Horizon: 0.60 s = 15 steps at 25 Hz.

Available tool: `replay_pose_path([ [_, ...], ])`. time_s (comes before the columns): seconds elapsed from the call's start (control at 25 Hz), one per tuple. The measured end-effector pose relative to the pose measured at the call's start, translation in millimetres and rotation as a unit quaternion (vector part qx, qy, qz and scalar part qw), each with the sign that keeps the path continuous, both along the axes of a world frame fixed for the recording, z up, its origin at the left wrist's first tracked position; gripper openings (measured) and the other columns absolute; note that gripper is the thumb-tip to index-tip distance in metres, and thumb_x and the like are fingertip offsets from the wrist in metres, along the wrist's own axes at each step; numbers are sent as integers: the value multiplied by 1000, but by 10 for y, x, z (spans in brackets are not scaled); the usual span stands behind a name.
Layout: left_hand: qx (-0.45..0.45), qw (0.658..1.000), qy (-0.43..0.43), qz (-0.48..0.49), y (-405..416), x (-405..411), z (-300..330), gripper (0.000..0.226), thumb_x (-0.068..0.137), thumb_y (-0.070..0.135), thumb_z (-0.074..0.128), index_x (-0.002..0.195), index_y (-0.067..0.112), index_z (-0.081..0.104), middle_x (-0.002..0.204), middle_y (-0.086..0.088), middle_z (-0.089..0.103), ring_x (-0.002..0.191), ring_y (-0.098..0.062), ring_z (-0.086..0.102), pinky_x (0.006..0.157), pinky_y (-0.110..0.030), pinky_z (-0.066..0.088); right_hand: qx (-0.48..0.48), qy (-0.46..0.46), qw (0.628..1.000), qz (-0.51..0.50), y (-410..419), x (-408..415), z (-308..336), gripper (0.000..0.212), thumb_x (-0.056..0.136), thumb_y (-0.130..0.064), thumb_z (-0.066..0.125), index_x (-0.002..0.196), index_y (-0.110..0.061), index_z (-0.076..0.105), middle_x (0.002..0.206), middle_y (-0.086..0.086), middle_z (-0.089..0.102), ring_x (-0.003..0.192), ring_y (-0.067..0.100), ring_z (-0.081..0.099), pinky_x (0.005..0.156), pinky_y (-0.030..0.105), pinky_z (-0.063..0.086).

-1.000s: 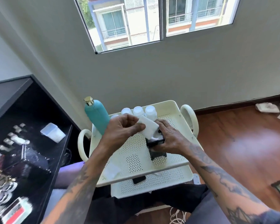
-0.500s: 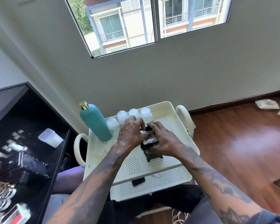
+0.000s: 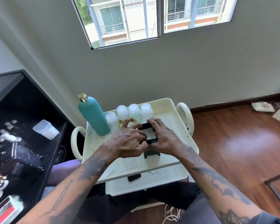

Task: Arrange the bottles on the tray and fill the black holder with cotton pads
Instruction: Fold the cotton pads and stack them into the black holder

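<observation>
Cream perforated tray is the top level of a little cart with looped handles at both ends, parked right up against a grey wall under a window, and a second perforated shelf pokes out below it on the near side with a small dark object lying on it. Wood floor runs off to the right and that side is wide open; on the left a black cabinet crowded with small stuff stands near the cart's left handle, so it's tighter there. Along the tray's far rim there's a teal bottle with a gold cap in the back-left corner, then four clear bottles with white caps in a close row just beside it. The black holder sits mid-tray, just in front of those caps, with white cotton pads showing inside its open top. Left hand is wrapped on the holder's left side, fingers reaching toward the caps; right hand clasps its right side, so both grips are closed on the holder. Front half of the tray is mostly bare mesh, with raised rims all round.
</observation>
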<state>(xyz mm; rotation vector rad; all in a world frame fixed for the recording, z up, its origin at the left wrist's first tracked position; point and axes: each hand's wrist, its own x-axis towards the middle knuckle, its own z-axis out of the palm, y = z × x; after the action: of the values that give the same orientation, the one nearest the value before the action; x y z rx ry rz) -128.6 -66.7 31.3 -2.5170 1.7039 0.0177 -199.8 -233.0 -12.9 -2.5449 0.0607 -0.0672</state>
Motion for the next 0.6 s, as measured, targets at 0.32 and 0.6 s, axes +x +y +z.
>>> replay_pose_path([
  [0.32, -272, 951, 130, 71, 307, -10, 65, 36, 85, 26, 51, 115, 23, 72, 118, 8, 70, 119, -12, 54, 108, -31, 32, -8, 17, 1000, -18, 6, 6, -4, 105, 65, -59, 75, 149, -26, 22, 150, -11, 25, 120, 21, 53, 94, 36, 47],
  [0.6, -54, 877, 237, 414, 1468, -2, -647, 25, 85, 19, 60, 107, 19, 73, 114, 0, 69, 99, -16, 64, 90, -33, 53, -60, 108, 992, -7, 59, -28, 268, 116, 68, -48, 79, 155, -28, 4, 160, -9, 10, 143, 17, 30, 109, 35, 36],
])
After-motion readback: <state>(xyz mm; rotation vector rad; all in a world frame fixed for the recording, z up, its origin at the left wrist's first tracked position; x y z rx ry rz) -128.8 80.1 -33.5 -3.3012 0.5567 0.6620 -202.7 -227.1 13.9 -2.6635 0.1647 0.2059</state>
